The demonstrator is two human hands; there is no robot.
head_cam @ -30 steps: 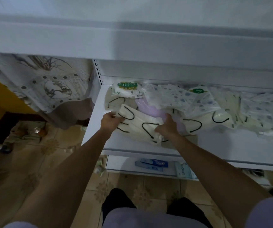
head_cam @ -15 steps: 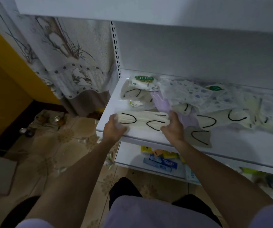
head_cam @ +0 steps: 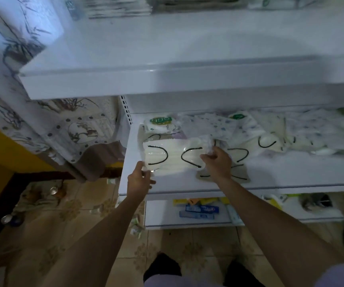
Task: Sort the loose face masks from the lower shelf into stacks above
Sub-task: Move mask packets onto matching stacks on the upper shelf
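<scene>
**Left hand [head_cam: 140,180] and right hand [head_cam: 216,162] hold one bundle [head_cam: 167,158]**

The left hand grips the bundle's near-left corner, fingers curled under it. The right hand pinches the crinkled clear wrap at its right end. One bundle: white masks in clear wrap, two black ear loops showing. It sits at the front left of the lower shelf [head_cam: 281,183], near the left edge; I can't tell whether it is lifted or resting.

Counts:
- One grey mask [head_cam: 239,175] lies flat just right of the right wrist, with black loops.
- The loose masks [head_cam: 270,141] are heaped along the back of the lower shelf, white and dotted, too blurred to count.
- Three green-label packs [head_cam: 160,120] show in that heap.
- The stacks [head_cam: 121,7] lie at the back of the upper shelf [head_cam: 167,79], blurred, count unclear.
- On the bottom shelf [head_cam: 162,216] are two blue boxes [head_cam: 200,212], plus yellow packs.

Room: bare board shows on the wide front of the upper shelf and on the front strip of the lower shelf right of the grey mask. The curtain [head_cam: 42,121] hangs left of the shelves, over the tiled floor [head_cam: 84,224].
</scene>
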